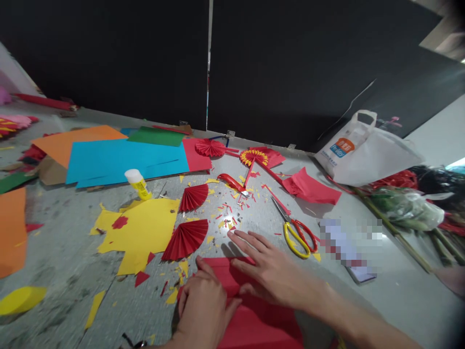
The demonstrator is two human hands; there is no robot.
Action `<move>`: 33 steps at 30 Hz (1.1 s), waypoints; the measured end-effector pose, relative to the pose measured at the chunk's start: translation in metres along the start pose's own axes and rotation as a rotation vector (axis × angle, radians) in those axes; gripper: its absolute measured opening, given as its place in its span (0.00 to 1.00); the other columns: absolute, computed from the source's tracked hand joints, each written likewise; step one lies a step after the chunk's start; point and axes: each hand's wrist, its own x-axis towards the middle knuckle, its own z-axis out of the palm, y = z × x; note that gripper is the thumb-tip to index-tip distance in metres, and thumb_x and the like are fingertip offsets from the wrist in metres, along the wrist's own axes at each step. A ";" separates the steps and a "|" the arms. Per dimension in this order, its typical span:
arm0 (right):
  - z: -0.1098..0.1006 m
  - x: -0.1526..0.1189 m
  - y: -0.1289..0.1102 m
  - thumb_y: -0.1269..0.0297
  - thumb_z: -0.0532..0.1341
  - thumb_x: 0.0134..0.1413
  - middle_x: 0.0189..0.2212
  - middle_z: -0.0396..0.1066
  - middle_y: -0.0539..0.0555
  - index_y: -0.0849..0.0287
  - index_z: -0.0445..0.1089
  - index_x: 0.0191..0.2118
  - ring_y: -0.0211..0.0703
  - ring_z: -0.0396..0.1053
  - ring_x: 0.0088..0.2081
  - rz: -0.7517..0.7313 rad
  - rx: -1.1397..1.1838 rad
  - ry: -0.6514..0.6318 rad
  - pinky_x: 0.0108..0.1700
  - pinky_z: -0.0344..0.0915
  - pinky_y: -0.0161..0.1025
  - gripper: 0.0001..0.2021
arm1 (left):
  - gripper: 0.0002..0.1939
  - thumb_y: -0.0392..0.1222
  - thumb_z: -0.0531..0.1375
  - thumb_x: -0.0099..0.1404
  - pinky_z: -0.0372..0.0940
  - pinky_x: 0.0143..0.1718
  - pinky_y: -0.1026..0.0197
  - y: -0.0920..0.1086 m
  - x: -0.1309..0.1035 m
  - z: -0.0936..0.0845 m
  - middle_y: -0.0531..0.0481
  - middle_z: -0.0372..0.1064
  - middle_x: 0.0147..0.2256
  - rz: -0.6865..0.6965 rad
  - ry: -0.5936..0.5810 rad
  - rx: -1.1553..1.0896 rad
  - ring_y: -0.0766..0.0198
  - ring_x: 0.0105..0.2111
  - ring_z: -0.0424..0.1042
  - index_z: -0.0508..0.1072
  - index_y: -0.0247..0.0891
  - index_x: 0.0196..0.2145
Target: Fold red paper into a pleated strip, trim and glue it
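Note:
A sheet of red paper (pixel 261 322) lies at the near edge of the view, with a crease across its upper part. My left hand (pixel 205 303) has its fingers curled over the left side of the sheet, apparently gripping it; its fingertips are partly hidden. Across the upper right of the paper, my right hand (pixel 267 271) lies flat with its fingers spread. Just beyond the hands are two pleated red paper fans (pixel 187 240) and scattered yellow and red scraps. Scissors (pixel 296 232) with one yellow and one red handle lie open, right of my right hand.
Left of the fans are cut yellow paper (pixel 145 237) and a glue stick (pixel 137 184). Blue sheets (pixel 123 160) lie behind. A red-handled cutter (pixel 232 183) sits amid scraps. At right stand a white bag (pixel 366 150) and wrapped stems (pixel 403 208). A black wall (pixel 145 63) closes the back.

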 end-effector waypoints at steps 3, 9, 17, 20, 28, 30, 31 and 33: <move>0.000 -0.001 0.000 0.53 0.67 0.74 0.82 0.43 0.70 0.61 0.73 0.68 0.63 0.42 0.82 -0.002 -0.003 0.008 0.79 0.50 0.60 0.24 | 0.45 0.63 0.59 0.80 0.72 0.29 0.54 -0.001 0.000 -0.002 0.21 0.81 0.43 -0.001 -0.007 -0.004 0.41 0.38 0.84 0.63 0.17 0.74; 0.005 -0.001 0.001 0.52 0.65 0.76 0.82 0.43 0.70 0.62 0.74 0.67 0.63 0.42 0.82 0.000 -0.007 0.021 0.80 0.49 0.60 0.24 | 0.44 0.64 0.58 0.80 0.71 0.28 0.54 0.000 -0.001 0.000 0.18 0.80 0.45 -0.002 -0.003 0.018 0.41 0.37 0.83 0.63 0.20 0.74; 0.000 0.000 0.000 0.55 0.66 0.75 0.82 0.44 0.68 0.61 0.75 0.66 0.62 0.42 0.82 0.015 -0.004 -0.004 0.80 0.50 0.59 0.22 | 0.41 0.61 0.59 0.80 0.72 0.30 0.54 -0.001 -0.003 -0.002 0.21 0.81 0.43 0.008 0.014 0.014 0.41 0.38 0.84 0.65 0.21 0.74; -0.002 0.001 0.000 0.54 0.66 0.75 0.82 0.42 0.68 0.60 0.73 0.68 0.62 0.42 0.82 0.009 -0.004 -0.007 0.79 0.50 0.60 0.24 | 0.41 0.60 0.60 0.80 0.71 0.29 0.54 0.000 -0.002 -0.001 0.21 0.81 0.42 0.005 0.015 0.008 0.39 0.38 0.84 0.66 0.20 0.73; -0.002 0.000 0.000 0.52 0.64 0.77 0.82 0.42 0.68 0.60 0.73 0.68 0.62 0.40 0.82 0.018 0.005 -0.033 0.80 0.48 0.60 0.24 | 0.41 0.60 0.60 0.80 0.71 0.28 0.55 0.002 0.000 0.001 0.20 0.81 0.42 -0.004 0.020 0.013 0.39 0.37 0.84 0.66 0.19 0.73; -0.001 0.000 0.001 0.51 0.64 0.76 0.83 0.41 0.68 0.60 0.72 0.69 0.62 0.40 0.82 0.008 0.011 -0.024 0.80 0.49 0.60 0.25 | 0.42 0.60 0.60 0.80 0.71 0.28 0.54 0.001 -0.001 0.000 0.19 0.80 0.43 -0.002 0.010 0.013 0.39 0.38 0.84 0.65 0.18 0.73; -0.001 0.000 0.001 0.52 0.65 0.76 0.83 0.41 0.68 0.59 0.71 0.70 0.61 0.40 0.82 0.006 0.013 -0.020 0.80 0.49 0.60 0.25 | 0.42 0.60 0.59 0.81 0.71 0.28 0.54 0.001 -0.002 -0.001 0.19 0.80 0.43 -0.001 0.007 0.013 0.39 0.38 0.84 0.64 0.17 0.73; 0.000 0.000 0.000 0.53 0.65 0.76 0.82 0.42 0.68 0.59 0.72 0.69 0.61 0.41 0.82 0.014 0.010 -0.021 0.79 0.50 0.60 0.25 | 0.42 0.60 0.59 0.81 0.72 0.29 0.54 0.000 -0.002 -0.002 0.19 0.80 0.43 0.002 0.006 0.015 0.40 0.39 0.84 0.64 0.17 0.74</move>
